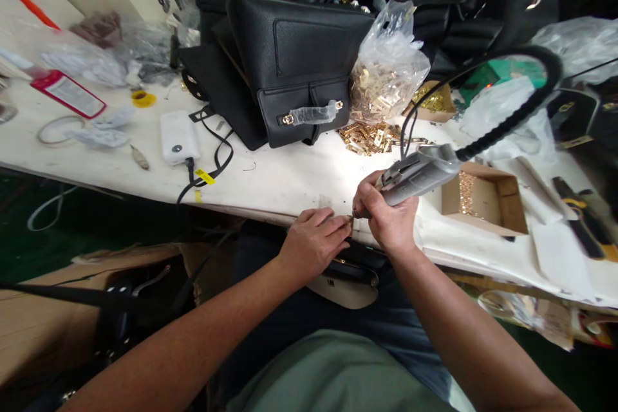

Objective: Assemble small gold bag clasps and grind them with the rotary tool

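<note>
My right hand (pixel 386 219) grips a grey powered screwdriver (pixel 418 174) whose black cable arches up and to the right. Its tip points down at a small brass fitting (pixel 350 221) at the front edge of the white table (pixel 290 180). My left hand (pixel 316 241) pinches that fitting from the left and holds it against the table edge. Just below the hands, a pale piece with a black top (pixel 347 280) lies on my lap.
A black handbag (pixel 299 71) stands at the table's middle back. A plastic bag of brass hardware (pixel 386 77) and a loose pile (pixel 369 136) lie to its right. An open carton (pixel 487 199) sits right of my hands. A white power bank (pixel 178 136) lies at left.
</note>
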Available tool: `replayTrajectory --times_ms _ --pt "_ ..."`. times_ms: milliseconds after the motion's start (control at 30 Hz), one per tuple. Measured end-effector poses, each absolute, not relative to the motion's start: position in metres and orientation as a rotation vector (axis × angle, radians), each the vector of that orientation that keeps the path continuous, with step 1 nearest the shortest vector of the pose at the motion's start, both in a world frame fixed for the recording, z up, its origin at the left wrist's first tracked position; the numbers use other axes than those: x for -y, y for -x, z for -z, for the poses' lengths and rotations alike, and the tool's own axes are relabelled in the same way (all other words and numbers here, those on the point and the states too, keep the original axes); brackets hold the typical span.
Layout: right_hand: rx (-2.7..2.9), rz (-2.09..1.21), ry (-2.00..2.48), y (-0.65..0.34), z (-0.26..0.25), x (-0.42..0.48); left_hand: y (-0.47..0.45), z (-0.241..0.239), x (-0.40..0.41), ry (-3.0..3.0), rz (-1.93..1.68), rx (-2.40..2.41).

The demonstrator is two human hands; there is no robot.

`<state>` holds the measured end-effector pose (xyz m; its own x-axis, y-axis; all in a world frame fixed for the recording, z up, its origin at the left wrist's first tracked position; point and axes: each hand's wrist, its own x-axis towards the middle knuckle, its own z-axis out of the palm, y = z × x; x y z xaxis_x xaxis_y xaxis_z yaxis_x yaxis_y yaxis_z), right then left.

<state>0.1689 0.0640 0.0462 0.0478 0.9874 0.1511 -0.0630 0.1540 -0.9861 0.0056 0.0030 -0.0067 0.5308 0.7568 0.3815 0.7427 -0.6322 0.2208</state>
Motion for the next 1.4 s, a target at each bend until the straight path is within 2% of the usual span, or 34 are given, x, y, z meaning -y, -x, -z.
replayTrajectory --times_ms 267,767,1400 --pt "1.395 -1.098 1.151 -0.157 -0.064 -0.071 -0.006 0.010 -0.003 -2.714 -0.715 -1.323" --pt "1.425 -1.159 0.974 -0.171 -0.047 -0.074 -0.007 0.010 -0.002 -2.729 -0.731 -1.339" --pt "1.448 -1.121 1.043 -0.167 -0.049 -0.071 -0.009 0.012 -0.002 -2.728 -0.711 -1.364"
